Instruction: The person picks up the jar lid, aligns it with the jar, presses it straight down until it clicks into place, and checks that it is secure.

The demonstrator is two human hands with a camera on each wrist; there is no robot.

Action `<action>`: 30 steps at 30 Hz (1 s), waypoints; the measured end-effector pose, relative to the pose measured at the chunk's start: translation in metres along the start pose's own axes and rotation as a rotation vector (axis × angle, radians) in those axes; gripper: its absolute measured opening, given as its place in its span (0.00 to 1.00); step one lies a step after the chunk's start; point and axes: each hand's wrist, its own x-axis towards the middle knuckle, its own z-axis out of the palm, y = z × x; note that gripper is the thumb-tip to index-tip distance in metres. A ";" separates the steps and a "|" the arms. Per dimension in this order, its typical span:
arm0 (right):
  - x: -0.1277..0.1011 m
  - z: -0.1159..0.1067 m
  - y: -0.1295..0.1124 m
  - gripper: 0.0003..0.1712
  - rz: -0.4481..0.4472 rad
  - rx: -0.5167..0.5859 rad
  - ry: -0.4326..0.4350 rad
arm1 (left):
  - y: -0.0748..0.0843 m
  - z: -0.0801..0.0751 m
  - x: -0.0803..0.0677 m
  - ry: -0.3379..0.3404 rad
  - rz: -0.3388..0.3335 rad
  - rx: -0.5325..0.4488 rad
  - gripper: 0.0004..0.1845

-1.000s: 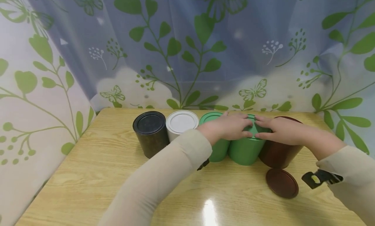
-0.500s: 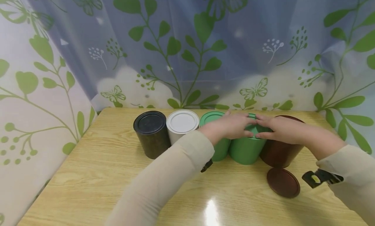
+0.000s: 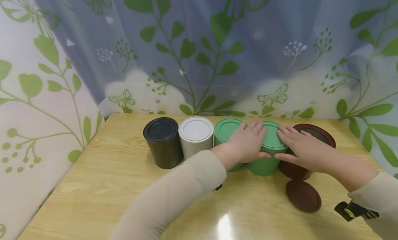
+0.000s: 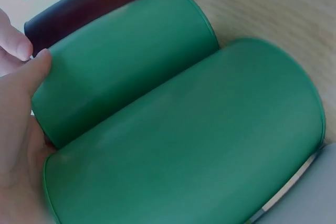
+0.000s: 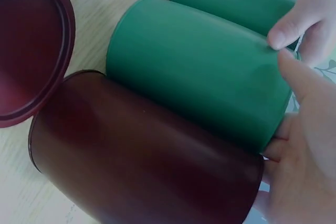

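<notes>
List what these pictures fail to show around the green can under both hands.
- Lid seating on the green can: head view, left hand and right hand cover its rim.
- Inside of the brown can: right hand overlaps the opening.
- Lid tops: both wrist views show only can sides.

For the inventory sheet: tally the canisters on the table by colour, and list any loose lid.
Black canister: 1
White canister: 1
Green canisters: 2
Brown canister, open: 1
Loose brown lid: 1
Total: 5 canisters, 1 loose lid
</notes>
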 end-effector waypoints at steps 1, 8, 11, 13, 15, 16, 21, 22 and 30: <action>0.000 0.001 -0.001 0.50 0.001 -0.009 0.009 | 0.000 0.000 0.000 0.005 -0.001 0.013 0.47; 0.000 0.005 -0.003 0.46 -0.013 -0.097 0.071 | 0.001 -0.002 -0.003 0.035 -0.002 0.022 0.45; 0.001 0.005 -0.005 0.44 -0.028 -0.123 0.092 | 0.001 0.001 -0.003 0.041 -0.008 0.010 0.45; 0.001 0.006 -0.006 0.43 -0.030 -0.131 0.099 | 0.002 0.002 -0.004 0.045 -0.012 0.010 0.44; 0.000 0.006 -0.007 0.42 -0.031 -0.142 0.111 | 0.003 0.004 -0.004 0.060 -0.015 0.026 0.44; -0.001 0.007 -0.006 0.42 -0.031 -0.145 0.112 | 0.005 0.006 -0.004 0.071 -0.019 0.035 0.44; -0.002 0.010 -0.005 0.42 -0.027 -0.146 0.121 | 0.011 0.012 -0.005 0.135 -0.048 0.115 0.45; -0.002 0.011 -0.005 0.42 -0.024 -0.140 0.122 | 0.011 0.012 -0.006 0.141 -0.051 0.134 0.44; -0.001 0.013 -0.009 0.42 0.004 -0.145 0.121 | 0.011 0.011 -0.008 0.145 -0.034 0.192 0.42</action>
